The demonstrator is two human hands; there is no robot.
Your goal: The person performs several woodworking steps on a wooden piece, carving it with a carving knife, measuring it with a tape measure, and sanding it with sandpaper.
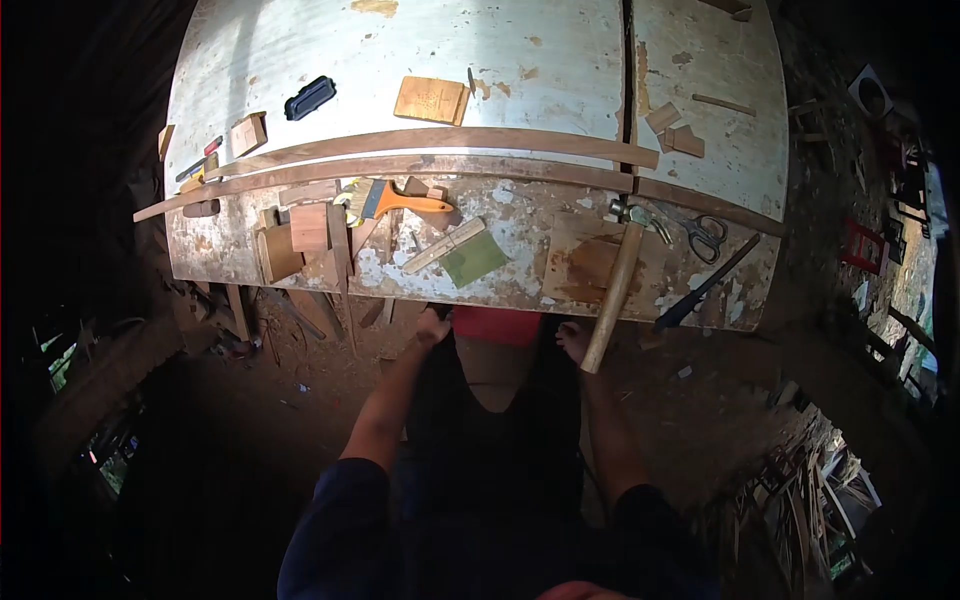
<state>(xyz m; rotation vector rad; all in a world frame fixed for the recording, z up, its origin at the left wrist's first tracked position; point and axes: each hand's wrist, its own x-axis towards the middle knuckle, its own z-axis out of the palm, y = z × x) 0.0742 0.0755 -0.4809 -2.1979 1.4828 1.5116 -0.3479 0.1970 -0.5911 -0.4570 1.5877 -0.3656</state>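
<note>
The left hand hung just under the near edge of the bench, its fingers bent inward; whether they gripped anything I could not tell. The right hand had its fingers loosely curled close beside the hammer, with nothing plainly in it, though shadow hid its underside. Between the hands, at the bench edge, was a red item, partly covered and too dim to identify. The hammer's head rested on the bench while its handle jutted past the edge, probably so it could be grabbed easily. Beside its claw lay scissors, and further right a dark-handled tool, both seemingly left within reach. Near the middle, a pale stick lay along the green sheet, perhaps to weigh it down. Counted out, there were one hammer, one pair of scissors, one orange-handled brush, one green sheet, three long wooden strips and, beyond them, one black tray-like object.
</note>
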